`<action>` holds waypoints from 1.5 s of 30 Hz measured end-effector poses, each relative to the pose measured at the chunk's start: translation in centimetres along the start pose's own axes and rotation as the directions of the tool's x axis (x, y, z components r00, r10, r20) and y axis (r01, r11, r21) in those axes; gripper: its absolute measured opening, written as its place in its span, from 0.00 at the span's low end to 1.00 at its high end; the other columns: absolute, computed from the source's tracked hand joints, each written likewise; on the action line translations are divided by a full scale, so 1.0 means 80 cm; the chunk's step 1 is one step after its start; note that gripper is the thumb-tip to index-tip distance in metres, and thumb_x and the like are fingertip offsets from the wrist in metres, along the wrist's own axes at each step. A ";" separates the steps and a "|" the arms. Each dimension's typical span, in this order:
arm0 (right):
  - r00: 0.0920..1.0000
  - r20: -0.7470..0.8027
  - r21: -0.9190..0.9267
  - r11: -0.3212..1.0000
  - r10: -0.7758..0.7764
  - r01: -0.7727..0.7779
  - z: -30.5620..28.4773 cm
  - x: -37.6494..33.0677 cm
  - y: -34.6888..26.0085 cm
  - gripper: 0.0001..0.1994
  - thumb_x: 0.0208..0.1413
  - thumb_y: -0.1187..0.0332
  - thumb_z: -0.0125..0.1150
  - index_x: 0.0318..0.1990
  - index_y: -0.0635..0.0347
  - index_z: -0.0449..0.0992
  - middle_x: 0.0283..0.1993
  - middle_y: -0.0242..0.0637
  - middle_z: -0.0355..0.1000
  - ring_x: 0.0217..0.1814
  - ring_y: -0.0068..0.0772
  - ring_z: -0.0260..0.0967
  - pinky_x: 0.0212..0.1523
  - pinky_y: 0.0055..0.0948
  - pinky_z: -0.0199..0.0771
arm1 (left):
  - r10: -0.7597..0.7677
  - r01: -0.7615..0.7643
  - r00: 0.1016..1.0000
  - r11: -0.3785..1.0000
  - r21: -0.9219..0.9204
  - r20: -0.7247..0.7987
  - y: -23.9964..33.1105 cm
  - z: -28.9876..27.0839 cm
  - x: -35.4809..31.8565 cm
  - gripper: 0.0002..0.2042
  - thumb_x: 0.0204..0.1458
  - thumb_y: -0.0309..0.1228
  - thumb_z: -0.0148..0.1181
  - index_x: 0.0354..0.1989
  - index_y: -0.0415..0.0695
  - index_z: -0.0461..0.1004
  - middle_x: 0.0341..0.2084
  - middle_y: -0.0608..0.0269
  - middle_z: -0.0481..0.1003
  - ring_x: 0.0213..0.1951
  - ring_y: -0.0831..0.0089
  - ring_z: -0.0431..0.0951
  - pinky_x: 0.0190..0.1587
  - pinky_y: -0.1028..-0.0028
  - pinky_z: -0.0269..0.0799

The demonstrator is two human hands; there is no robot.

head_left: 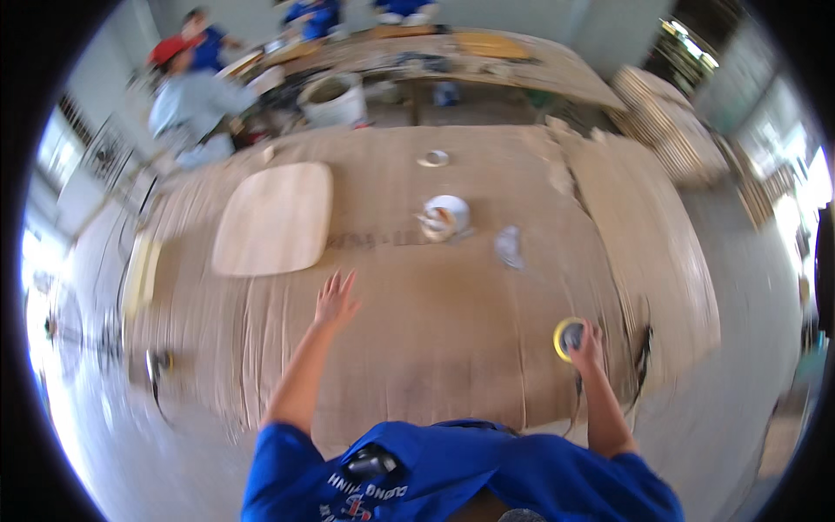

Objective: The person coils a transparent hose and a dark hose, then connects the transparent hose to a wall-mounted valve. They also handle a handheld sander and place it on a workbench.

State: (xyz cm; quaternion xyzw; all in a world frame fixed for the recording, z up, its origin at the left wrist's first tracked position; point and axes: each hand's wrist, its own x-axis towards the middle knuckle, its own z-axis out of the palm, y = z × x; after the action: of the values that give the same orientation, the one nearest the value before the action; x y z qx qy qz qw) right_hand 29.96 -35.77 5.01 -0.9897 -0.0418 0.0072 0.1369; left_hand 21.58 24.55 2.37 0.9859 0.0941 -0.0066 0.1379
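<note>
My left hand (pixel 335 302) is over the cardboard-covered table with its fingers spread, holding nothing. Just beyond its fingertips lies a pale, rounded wooden panel (pixel 274 219), flat on the cardboard (pixel 417 322). Toward the right side, my right hand (pixel 590 344) grips what looks like a round disc sander (pixel 569 338) with a yellow rim and dark middle. A dark cord or hose runs down below that hand. Motion blur hides the finer detail of the tool.
A white pot (pixel 446 216) with something brown in it, a tape roll (pixel 432 158) and a crumpled clear plastic piece (pixel 509 247) sit mid-table. Another tool (pixel 158 361) lies at the left edge. Beyond are a white bucket (pixel 334 100), several people and stacked boards (pixel 668 126).
</note>
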 end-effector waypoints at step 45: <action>0.722 0.405 0.913 -0.213 0.561 -0.347 -0.081 -0.479 0.209 0.16 0.54 0.66 0.57 0.49 0.55 0.64 0.21 0.30 0.64 0.15 0.20 0.59 0.13 0.20 0.57 | 0.330 -0.110 0.883 0.837 -0.536 0.334 0.312 0.110 -0.472 0.20 0.48 0.30 0.58 0.51 0.41 0.68 0.46 0.50 0.72 0.47 0.61 0.73 0.50 0.65 0.67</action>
State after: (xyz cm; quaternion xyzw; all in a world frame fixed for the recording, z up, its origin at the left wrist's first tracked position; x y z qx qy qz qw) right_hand -6.71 -56.78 6.84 -0.5378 0.3507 0.0061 0.7667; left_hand -10.69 -8.38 2.14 0.8954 -0.0557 -0.1740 0.4061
